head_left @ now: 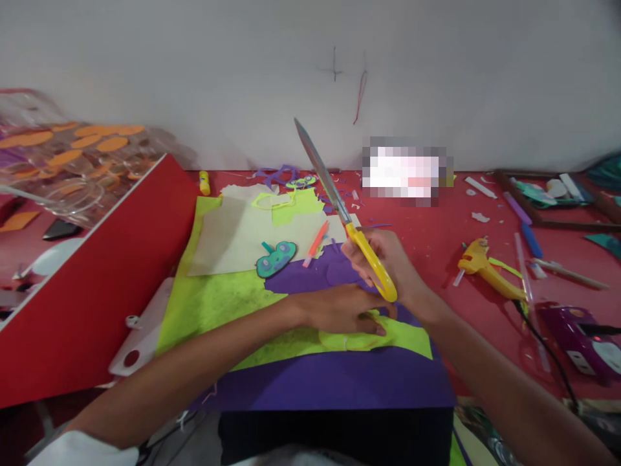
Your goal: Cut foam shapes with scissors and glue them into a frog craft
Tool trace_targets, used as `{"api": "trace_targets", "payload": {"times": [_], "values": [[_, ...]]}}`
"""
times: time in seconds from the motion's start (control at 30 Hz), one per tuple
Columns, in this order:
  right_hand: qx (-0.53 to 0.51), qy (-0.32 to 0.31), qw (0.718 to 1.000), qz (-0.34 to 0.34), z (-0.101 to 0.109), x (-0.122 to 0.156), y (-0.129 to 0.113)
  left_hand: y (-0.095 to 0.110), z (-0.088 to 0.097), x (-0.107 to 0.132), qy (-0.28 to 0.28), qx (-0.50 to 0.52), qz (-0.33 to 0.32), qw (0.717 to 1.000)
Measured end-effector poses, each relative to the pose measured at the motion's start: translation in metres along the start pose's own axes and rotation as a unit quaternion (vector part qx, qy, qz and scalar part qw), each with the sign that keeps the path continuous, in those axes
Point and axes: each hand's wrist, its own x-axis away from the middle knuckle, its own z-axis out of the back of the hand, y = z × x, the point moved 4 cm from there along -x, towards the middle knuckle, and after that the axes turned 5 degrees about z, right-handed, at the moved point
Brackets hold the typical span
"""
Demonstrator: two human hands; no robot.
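In my right hand (388,252) is a pair of scissors (330,184) with yellow handles. Its closed blades point up and away to the left. Just below, my left hand (339,309) lies palm down, its fingers and thumb bent around a lime-green cut-out (347,341). That piece rests on a larger lime-green sheet (218,298), partly hidden by the hand. Underneath is a purple sheet (330,382) along the near edge. A teal face-shaped cut-out (276,259) and an orange pen-like tool (316,243) lie beyond my hands, near a cream sheet (233,239).
A red panel (111,278) leans at the left beside a clear container (82,168) with orange discs. To the right lie a yellow glue gun (490,268), a clear stick (531,304) and a purple device (579,343). Purple scraps (279,175) sit near the wall.
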Motion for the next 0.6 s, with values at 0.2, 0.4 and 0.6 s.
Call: {"api": "trace_targets", "payload": {"times": [0.2, 0.4, 0.6], "values": [[0.029, -0.006, 1.0, -0.006, 0.005, 0.003, -0.005, -0.003, -0.006, -0.004, 0.016, -0.016, 0.007, 1.0], [-0.048, -0.022, 0.999, -0.005, -0.002, 0.006, -0.011, -0.004, 0.017, 0.013, 0.018, 0.011, -0.01, 1.0], [-0.162, 0.018, 0.987, 0.01, -0.021, 0.012, 0.013, -0.039, 0.088, 0.043, 0.015, -0.068, 0.101, 0.992]]}}
